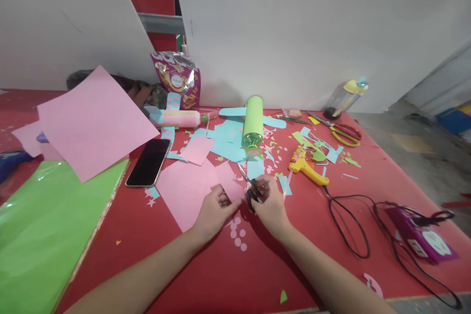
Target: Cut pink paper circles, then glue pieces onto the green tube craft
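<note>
My right hand [271, 206] is closed around the black handles of a pair of scissors [251, 198], whose blades point away from me and to the left. Close beside it, my left hand [215, 210] has its fingers curled and its thumb and fingertip pinched together at the edge of a pink paper sheet [187, 184]. The tips of that pinch are nearly at the scissors, and what lies between them is very small. Several small pink paper circles [237, 233] lie on the red table just below the hands.
Beyond my hands are a green-wrapped bottle [253, 117] with blue paper wings and a pink-wrapped bottle [181, 118]. A phone [149, 163] and green sheet [59, 225] lie left. At right are a yellow glue gun [307, 169], its cord, pliers [344, 135] and a purple box [419, 235].
</note>
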Demonstrator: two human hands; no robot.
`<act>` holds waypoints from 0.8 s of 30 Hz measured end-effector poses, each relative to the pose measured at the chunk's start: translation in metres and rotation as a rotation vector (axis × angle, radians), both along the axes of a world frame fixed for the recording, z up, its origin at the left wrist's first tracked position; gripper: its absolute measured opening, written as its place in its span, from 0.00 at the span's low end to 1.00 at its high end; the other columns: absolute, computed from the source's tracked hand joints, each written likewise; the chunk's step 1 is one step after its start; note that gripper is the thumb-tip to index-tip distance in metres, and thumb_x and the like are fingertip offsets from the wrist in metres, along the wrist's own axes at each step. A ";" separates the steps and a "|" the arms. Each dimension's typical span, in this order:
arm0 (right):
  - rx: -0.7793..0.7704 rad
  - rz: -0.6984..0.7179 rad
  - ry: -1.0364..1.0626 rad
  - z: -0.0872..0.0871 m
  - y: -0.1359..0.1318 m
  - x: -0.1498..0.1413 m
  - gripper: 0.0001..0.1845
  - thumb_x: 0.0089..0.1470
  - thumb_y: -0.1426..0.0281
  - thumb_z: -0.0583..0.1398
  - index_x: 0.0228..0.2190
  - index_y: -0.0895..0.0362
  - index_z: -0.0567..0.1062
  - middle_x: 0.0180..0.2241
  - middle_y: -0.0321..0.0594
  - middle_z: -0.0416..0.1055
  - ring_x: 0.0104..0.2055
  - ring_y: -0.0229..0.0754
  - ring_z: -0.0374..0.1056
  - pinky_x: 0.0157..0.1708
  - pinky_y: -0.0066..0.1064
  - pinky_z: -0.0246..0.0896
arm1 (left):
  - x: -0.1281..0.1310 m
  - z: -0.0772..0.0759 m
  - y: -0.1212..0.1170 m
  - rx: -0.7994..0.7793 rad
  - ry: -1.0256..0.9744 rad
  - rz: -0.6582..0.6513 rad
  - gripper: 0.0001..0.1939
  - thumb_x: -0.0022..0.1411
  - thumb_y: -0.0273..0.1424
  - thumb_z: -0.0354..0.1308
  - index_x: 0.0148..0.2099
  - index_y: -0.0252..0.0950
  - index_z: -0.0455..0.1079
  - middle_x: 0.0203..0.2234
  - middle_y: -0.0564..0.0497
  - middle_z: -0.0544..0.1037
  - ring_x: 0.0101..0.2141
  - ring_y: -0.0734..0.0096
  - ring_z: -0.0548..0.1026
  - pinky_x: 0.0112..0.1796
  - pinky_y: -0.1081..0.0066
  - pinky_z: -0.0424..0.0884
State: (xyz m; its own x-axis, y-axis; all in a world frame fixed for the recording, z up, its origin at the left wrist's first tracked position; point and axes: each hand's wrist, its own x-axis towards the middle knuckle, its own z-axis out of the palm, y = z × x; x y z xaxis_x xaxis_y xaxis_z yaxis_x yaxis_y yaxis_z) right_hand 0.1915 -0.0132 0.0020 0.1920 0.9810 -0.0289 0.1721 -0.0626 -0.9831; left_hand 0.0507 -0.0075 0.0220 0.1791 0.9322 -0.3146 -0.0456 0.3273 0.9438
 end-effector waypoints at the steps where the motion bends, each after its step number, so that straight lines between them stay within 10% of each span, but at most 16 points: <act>1: 0.002 -0.005 -0.001 0.000 0.000 0.000 0.19 0.36 0.74 0.61 0.33 0.52 0.63 0.29 0.34 0.66 0.32 0.40 0.66 0.35 0.34 0.63 | 0.000 0.000 0.000 -0.005 -0.033 0.000 0.13 0.42 0.31 0.62 0.30 0.34 0.62 0.21 0.53 0.75 0.25 0.71 0.74 0.30 0.72 0.69; 24: -0.141 0.033 0.402 0.016 0.001 -0.010 0.23 0.30 0.78 0.62 0.28 0.52 0.57 0.25 0.25 0.58 0.23 0.28 0.60 0.21 0.19 0.56 | 0.000 -0.010 0.004 -0.178 -0.300 0.139 0.19 0.37 0.30 0.68 0.32 0.30 0.66 0.23 0.51 0.77 0.25 0.73 0.75 0.30 0.74 0.72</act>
State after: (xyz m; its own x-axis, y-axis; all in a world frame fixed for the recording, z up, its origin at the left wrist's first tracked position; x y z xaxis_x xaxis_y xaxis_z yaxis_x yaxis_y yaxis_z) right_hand 0.1819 -0.0123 0.0181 0.1066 0.9674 -0.2296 -0.2190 -0.2024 -0.9545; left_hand 0.0508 -0.0039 0.0121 0.1636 0.8895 -0.4267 -0.3667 0.4564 0.8107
